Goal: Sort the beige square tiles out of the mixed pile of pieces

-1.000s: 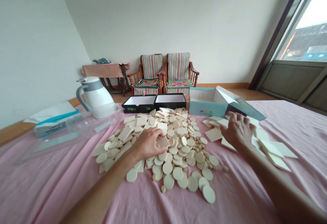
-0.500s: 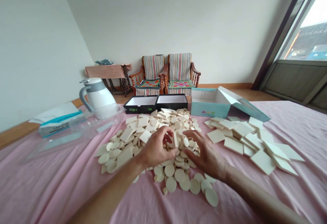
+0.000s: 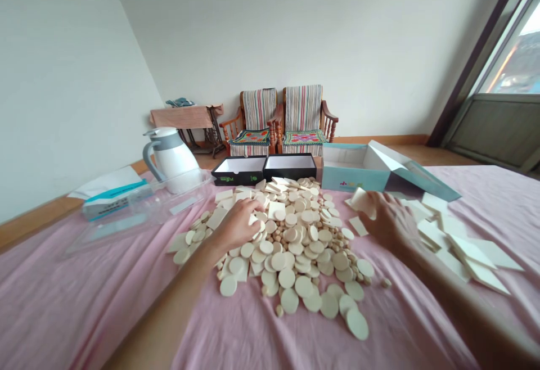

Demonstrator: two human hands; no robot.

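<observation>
My left hand (image 3: 239, 225) is over the left side of a heap of pale wooden discs (image 3: 291, 235), its thumb and fingers apart and curved down around pieces there. Square wooden tiles (image 3: 276, 210) lie mixed into the heap near its fingertips. To the right, my right hand (image 3: 391, 222) is closed on a square wooden tile (image 3: 361, 201), held tilted at the left edge of a loose pile of square tiles (image 3: 475, 249). Part of that pile is hidden behind the hand.
Two black open boxes (image 3: 240, 177) and a light-blue box (image 3: 356, 180) with its lid stand behind the heap. A white jug (image 3: 175, 159), clear plastic trays (image 3: 139, 212) and a blue-white packet (image 3: 113, 198) are at left. Pink cloth (image 3: 236, 336) covers the surface.
My right hand has moved right from the heap to the square pile, now with a tile in it. My left hand has moved left and no longer holds up its tile. The view has shifted slightly.
</observation>
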